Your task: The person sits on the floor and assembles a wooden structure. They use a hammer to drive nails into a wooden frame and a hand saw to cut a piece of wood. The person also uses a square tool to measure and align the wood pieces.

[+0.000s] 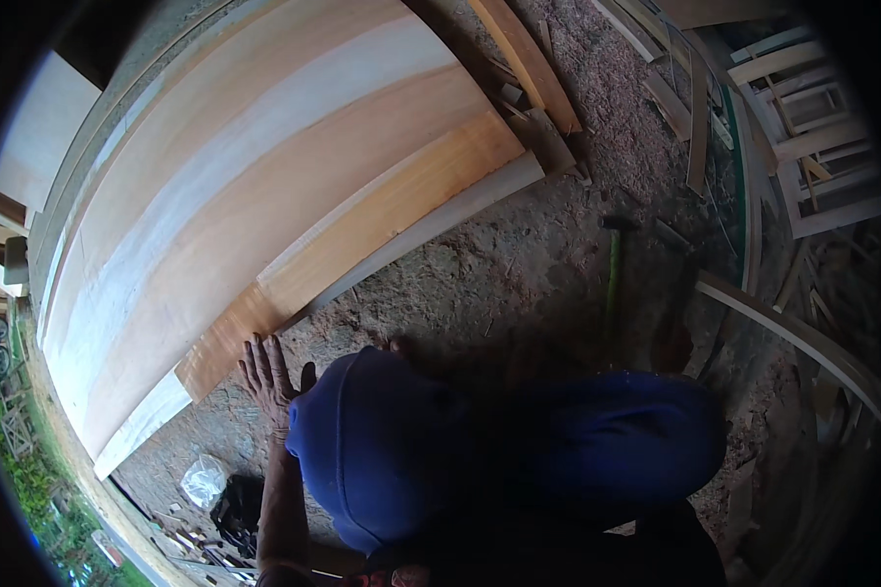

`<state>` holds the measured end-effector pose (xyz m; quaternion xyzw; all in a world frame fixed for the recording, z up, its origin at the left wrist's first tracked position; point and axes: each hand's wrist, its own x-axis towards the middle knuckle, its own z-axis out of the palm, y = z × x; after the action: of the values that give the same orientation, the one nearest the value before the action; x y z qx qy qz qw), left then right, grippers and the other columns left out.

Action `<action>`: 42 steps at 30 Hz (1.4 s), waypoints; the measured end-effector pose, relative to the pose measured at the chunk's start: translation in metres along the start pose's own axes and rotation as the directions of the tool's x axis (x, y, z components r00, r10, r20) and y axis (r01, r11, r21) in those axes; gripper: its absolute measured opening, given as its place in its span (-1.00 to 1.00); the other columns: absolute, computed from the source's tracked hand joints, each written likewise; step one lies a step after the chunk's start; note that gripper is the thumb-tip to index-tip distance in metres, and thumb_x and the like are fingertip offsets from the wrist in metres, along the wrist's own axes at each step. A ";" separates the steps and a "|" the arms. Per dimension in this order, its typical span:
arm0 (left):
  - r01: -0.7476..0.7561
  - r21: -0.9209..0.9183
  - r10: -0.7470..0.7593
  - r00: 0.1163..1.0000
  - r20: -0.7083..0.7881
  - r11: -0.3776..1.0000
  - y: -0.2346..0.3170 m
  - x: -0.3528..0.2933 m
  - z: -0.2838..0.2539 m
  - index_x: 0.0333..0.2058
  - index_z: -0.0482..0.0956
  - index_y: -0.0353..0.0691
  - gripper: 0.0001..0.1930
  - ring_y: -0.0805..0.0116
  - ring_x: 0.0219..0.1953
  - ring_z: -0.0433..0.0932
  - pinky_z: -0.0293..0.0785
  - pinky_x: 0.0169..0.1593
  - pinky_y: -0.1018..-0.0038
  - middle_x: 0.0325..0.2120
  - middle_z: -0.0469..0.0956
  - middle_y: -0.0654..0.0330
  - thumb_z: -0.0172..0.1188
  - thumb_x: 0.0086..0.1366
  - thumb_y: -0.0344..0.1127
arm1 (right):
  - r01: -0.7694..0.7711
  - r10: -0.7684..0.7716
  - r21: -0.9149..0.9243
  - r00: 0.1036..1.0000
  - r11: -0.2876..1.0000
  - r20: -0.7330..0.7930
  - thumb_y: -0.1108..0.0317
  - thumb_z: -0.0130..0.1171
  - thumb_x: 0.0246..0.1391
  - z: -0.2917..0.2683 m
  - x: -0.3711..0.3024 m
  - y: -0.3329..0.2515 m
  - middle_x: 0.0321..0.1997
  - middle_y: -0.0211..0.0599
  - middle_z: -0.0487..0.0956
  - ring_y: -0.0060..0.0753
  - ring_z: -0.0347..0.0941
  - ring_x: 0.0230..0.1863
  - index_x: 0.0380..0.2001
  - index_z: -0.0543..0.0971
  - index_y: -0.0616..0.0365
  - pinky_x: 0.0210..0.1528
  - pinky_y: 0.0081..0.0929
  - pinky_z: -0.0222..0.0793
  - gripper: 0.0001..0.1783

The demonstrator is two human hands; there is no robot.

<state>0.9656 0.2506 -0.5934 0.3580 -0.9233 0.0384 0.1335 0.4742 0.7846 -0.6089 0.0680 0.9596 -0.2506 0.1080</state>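
Note:
My left hand [269, 377] lies with its fingers spread at the near edge of a large pale wooden panel [294, 147]. Its fingertips touch or nearly touch the reddish-brown end of a plank strip [230, 338]. This strip continues into a longer yellowish plank [392, 210] along the panel's edge. A paler board [440, 225] shows beneath that plank. Nothing is held in the left hand. I cannot see my right hand; my blue-clad knees [377, 440] fill the lower middle.
A hammer with a green handle [614, 269] lies on the dusty, shaving-strewn ground to the right. Beyond it are a curved wooden strip [793, 328] and stacked wooden frames [827, 127]. A clear plastic bag [206, 481] and a black bag [237, 514] lie at lower left.

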 end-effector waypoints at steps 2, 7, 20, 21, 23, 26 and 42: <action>-0.026 -0.002 0.026 0.999 -0.018 1.000 0.010 -0.004 0.008 0.43 0.17 -0.10 -0.09 -0.16 0.48 0.05 -0.14 0.48 -0.12 0.44 0.14 -0.09 0.35 0.20 0.08 | -0.032 0.031 -0.040 0.999 0.999 -0.020 0.13 0.11 0.37 -0.006 -0.012 0.014 -0.06 -0.06 0.66 -0.33 0.59 -0.04 0.03 0.61 0.29 0.01 -0.33 0.45 -0.58; 0.148 -0.140 -0.125 0.979 0.160 0.979 0.015 0.072 -0.045 0.44 0.13 -0.09 0.08 -0.14 0.50 -0.01 -0.19 0.49 -0.13 0.45 0.11 -0.05 0.52 0.01 0.03 | -0.047 0.047 -0.078 0.999 0.996 -0.004 0.15 0.11 0.37 0.008 -0.033 0.011 -0.04 -0.05 0.65 -0.30 0.58 -0.03 0.06 0.58 0.29 0.02 -0.32 0.45 -0.58; 0.125 -0.410 0.127 0.836 0.535 0.903 -0.016 0.168 -0.068 0.44 0.13 -0.11 0.16 -0.07 0.19 0.44 0.31 0.29 0.05 0.13 0.47 -0.06 0.62 -0.13 -0.10 | -0.066 0.072 -0.175 0.997 0.982 0.028 0.19 0.11 0.35 0.025 -0.071 -0.001 0.02 -0.03 0.61 -0.24 0.57 0.00 0.15 0.52 0.29 0.05 -0.29 0.46 -0.55; 0.166 -0.507 0.149 0.839 0.523 0.846 -0.016 0.178 -0.069 0.44 0.13 -0.12 0.16 -0.09 0.19 0.44 0.32 0.28 0.04 0.14 0.47 -0.07 0.62 -0.12 -0.09 | -0.056 0.063 -0.184 0.997 0.981 0.036 0.20 0.12 0.35 0.028 -0.072 -0.005 0.02 -0.02 0.60 -0.24 0.57 0.01 0.15 0.52 0.28 0.05 -0.29 0.46 -0.55; 0.269 -0.702 0.182 0.849 0.496 0.659 -0.019 0.199 -0.060 0.46 0.05 -0.13 0.15 0.01 0.24 0.43 0.37 0.29 0.13 0.18 0.46 -0.06 0.62 -0.02 -0.13 | -0.021 0.035 -0.228 0.998 0.974 0.056 0.20 0.12 0.34 0.036 -0.072 -0.018 0.03 -0.02 0.60 -0.23 0.57 0.01 0.17 0.51 0.28 0.05 -0.29 0.46 -0.54; 0.382 -0.896 0.205 0.881 0.427 0.225 0.006 0.245 -0.056 0.47 -0.02 -0.19 0.15 0.15 0.12 0.49 0.44 0.18 0.24 0.07 0.50 0.01 0.58 0.06 -0.09 | 0.218 -0.194 -0.332 0.975 0.918 0.104 0.21 0.12 0.34 0.047 -0.073 -0.065 0.05 -0.02 0.59 -0.21 0.56 0.02 0.19 0.49 0.28 0.06 -0.28 0.46 -0.53; 0.473 -0.726 -0.023 0.830 0.557 -0.498 0.254 0.458 -0.043 0.50 -0.35 -0.06 -0.01 0.00 0.14 0.49 0.49 0.15 0.15 0.22 0.35 -0.17 0.25 0.37 -0.21 | 0.196 -0.502 0.582 0.751 0.789 0.428 0.50 0.28 0.01 0.079 -0.025 -0.503 0.22 -0.06 0.51 -0.21 0.44 0.23 0.34 0.35 0.19 0.26 -0.26 0.35 -0.23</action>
<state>0.4808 0.1477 -0.4208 0.3050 -0.4027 -0.8277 0.2442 0.4192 0.3084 -0.4354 -0.1709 0.7788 -0.5158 0.3133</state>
